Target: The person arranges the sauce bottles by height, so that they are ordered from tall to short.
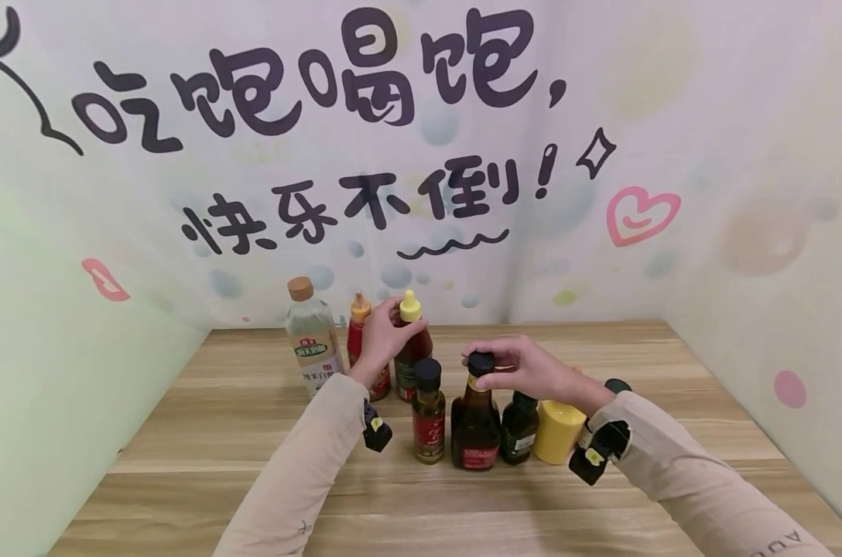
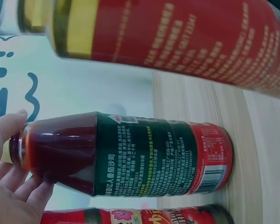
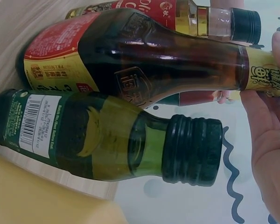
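Observation:
My left hand (image 1: 388,336) grips the neck of a ketchup bottle (image 2: 144,156) just under its yellow nozzle cap. The bottle stands upright at the back of the table, with a green and red label. My right hand (image 1: 525,367) holds a dark brown soy sauce bottle (image 1: 475,437) by its neck, fingers and thumb on either side below the black cap. That bottle is upright too, nearer the front. An oil bottle with a red label (image 1: 429,425) stands between the two. Just right of the soy sauce is a green glass bottle (image 3: 107,135) with a dark cap.
On the wooden table (image 1: 205,464), a clear white vinegar bottle (image 1: 311,333) stands at the back left. Beside it is a red sauce bottle (image 1: 355,340), partly behind my left hand. A yellow container (image 1: 559,433) stands under my right wrist. A printed cloth wall (image 1: 463,286) closes the back.

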Motion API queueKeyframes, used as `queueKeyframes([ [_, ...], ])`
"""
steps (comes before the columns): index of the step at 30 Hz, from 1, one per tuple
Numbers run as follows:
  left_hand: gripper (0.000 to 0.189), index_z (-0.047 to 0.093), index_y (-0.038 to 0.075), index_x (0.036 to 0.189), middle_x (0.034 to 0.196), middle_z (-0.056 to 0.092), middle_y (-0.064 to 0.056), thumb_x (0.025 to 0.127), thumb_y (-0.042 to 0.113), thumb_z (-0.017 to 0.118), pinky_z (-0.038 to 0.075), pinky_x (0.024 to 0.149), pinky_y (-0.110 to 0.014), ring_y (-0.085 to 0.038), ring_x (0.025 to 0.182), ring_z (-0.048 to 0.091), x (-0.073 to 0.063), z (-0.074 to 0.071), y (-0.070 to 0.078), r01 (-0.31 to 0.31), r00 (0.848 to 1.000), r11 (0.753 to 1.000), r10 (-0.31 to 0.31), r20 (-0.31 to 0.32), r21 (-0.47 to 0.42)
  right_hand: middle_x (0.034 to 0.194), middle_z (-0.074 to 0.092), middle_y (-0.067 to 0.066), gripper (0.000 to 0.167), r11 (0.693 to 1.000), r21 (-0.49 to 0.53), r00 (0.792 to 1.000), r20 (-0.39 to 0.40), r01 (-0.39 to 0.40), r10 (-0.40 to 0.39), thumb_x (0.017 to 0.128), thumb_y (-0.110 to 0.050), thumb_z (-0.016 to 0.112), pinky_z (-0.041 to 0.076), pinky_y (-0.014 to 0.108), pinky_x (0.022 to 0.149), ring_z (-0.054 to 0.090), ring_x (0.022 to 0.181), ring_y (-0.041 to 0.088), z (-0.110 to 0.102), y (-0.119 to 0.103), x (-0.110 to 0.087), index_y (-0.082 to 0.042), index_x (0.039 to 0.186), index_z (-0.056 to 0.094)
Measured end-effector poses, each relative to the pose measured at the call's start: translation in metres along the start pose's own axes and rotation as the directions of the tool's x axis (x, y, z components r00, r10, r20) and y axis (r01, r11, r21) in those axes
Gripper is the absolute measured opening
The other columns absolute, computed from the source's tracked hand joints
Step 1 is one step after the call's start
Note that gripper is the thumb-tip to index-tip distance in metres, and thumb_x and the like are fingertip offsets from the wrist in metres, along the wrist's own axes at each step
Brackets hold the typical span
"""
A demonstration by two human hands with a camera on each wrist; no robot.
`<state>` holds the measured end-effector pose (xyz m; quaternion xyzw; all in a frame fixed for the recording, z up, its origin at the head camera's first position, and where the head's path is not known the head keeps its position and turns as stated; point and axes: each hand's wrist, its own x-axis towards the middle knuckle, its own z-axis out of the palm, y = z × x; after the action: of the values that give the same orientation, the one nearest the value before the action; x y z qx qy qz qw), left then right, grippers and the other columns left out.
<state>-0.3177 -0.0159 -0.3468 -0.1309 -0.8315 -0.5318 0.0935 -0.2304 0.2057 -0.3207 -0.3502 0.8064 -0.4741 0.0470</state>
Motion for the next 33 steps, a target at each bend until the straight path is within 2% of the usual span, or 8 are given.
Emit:
queueKeyframes([
  [5,0.051,0.048,0.003,0.123,0.118,0.054,-0.015,0.077,0.015,0.068,0.043,0.088,-0.039,-0.027,0.107,0.052,-0.002,-0.005,0.001,0.039,0.996,0.994,-0.031,0.081,-0.097,0.110,0.057,0.018,0.041,1.000,0.003,1.000,-0.002,0.000,0.000,0.079,-0.011,0.065,0.051,0.027,0.072,0.059,0.088,0.017,0.001,-0.001,0.000,0.004,0.115,0.054],
  [8,0.054,0.045,0.003,0.126,0.123,0.050,-0.016,0.079,0.016,0.067,0.039,0.093,-0.041,-0.027,0.113,0.047,-0.004,-0.009,0.002,0.057,0.991,0.990,-0.040,0.130,-0.127,0.109,0.057,0.018,0.040,1.000,0.002,1.000,-0.005,0.004,-0.004,0.079,-0.010,0.065,0.051,0.027,0.072,0.059,0.088,0.017,0.001,-0.001,0.000,0.005,0.115,0.054],
  [13,0.061,0.037,0.008,0.133,0.135,0.039,-0.011,0.081,0.024,0.064,0.030,0.100,-0.041,-0.024,0.124,0.034,-0.008,-0.018,0.006,0.045,0.984,0.997,-0.032,0.174,-0.070,0.109,0.057,0.017,0.040,1.000,-0.001,1.000,-0.004,0.005,-0.005,0.079,-0.010,0.065,0.051,0.027,0.071,0.060,0.087,0.017,0.002,0.001,0.000,0.004,0.115,0.054],
  [19,0.069,0.029,0.014,0.138,0.141,0.030,-0.005,0.081,0.034,0.063,0.028,0.100,-0.042,-0.020,0.128,0.027,-0.017,-0.032,0.019,0.003,0.980,1.000,-0.008,0.200,0.024,0.110,0.057,0.019,0.041,1.000,0.001,1.000,-0.004,0.015,-0.015,0.079,-0.010,0.065,0.051,0.028,0.072,0.060,0.089,0.018,0.001,0.001,0.000,0.005,0.115,0.054],
  [23,0.070,0.027,0.012,0.138,0.141,0.029,-0.008,0.082,0.032,0.063,0.027,0.101,-0.044,-0.022,0.128,0.027,-0.024,-0.040,0.028,-0.083,0.972,0.995,0.070,0.223,0.048,0.109,0.057,0.018,0.041,1.000,-0.007,1.000,-0.005,0.016,-0.016,0.079,-0.010,0.065,0.051,0.028,0.072,0.060,0.088,0.018,0.001,0.000,0.000,0.005,0.115,0.054],
  [26,0.070,0.028,0.011,0.138,0.140,0.030,-0.009,0.081,0.031,0.064,0.026,0.101,-0.044,-0.022,0.128,0.028,-0.030,-0.046,0.032,-0.148,0.960,0.988,0.133,0.246,0.046,0.110,0.057,0.018,0.041,1.000,-0.011,1.000,-0.005,0.011,-0.012,0.079,-0.011,0.065,0.051,0.027,0.072,0.060,0.088,0.018,0.001,-0.001,-0.001,0.004,0.116,0.054],
  [33,0.069,0.030,0.008,0.136,0.138,0.035,-0.009,0.080,0.026,0.066,0.025,0.102,-0.041,-0.019,0.126,0.031,-0.046,-0.051,0.039,-0.223,0.920,0.973,0.230,0.316,-0.057,0.108,0.058,0.018,0.039,0.999,-0.020,0.999,-0.007,0.039,-0.039,0.080,-0.011,0.065,0.051,0.028,0.071,0.060,0.087,0.016,0.001,0.001,-0.001,0.004,0.114,0.054],
])
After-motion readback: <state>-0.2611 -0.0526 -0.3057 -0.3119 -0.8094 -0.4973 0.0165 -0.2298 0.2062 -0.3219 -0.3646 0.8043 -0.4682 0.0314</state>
